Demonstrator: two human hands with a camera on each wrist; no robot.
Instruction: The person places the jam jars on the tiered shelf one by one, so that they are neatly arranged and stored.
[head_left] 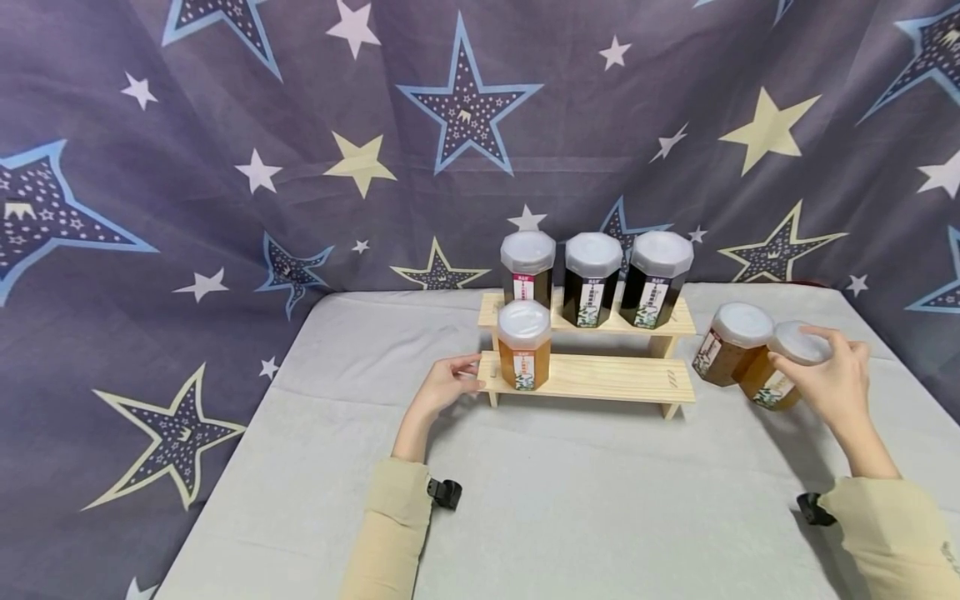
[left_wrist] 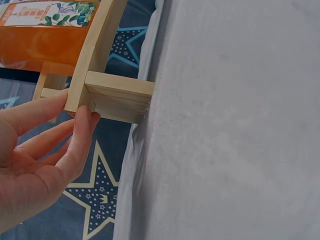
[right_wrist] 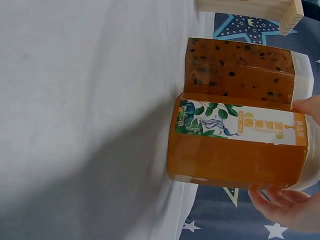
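Note:
My left hand [head_left: 444, 385] pinches the left end of the lower step of a two-step wooden shelf [head_left: 600, 377], thumb on top and fingertips under the board. On that step, close to this hand, stands an orange jar [head_left: 525, 367] with a white lid. My right hand [head_left: 836, 379] grips an amber jar [right_wrist: 235, 155] by its white lid, thumb on one side and fingers on the other. This jar leans a little in the head view. Right beside it is a brownish jar [head_left: 726, 354] with dark seeds [right_wrist: 232, 74] showing through its wall.
Three dark jars with white lids stand on the upper step: a left one [head_left: 528, 260], a middle one [head_left: 591, 287] and a right one [head_left: 654, 287]. Pale cloth [head_left: 570, 492] covers the table. A star-patterned curtain [head_left: 420, 208] hangs behind.

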